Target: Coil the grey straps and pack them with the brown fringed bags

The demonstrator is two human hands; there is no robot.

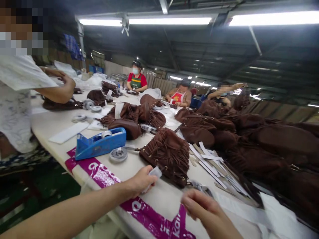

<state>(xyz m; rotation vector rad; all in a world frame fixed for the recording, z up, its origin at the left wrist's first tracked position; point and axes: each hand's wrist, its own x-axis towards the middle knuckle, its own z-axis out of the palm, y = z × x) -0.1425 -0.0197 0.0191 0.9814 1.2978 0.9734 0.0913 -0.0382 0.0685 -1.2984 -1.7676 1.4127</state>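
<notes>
My left hand (141, 181) is closed in a pinch on a small white piece of paper or tape (155, 172), right beside a brown fringed suede bag (167, 155) lying on the table. My right hand (199, 205) hovers low at the near edge with its fingers curled together; what they hold, if anything, is hidden. A metal clasp and strap end (199, 186) lies between the bag and my right hand.
A blue tape dispenser (99, 143) and a tape roll (118, 154) sit left of the bag. A magenta printed sheet (104, 176) covers the near table edge. White strips (211, 162) and heaped brown bags (249, 139) fill the right. Several other people work along the table.
</notes>
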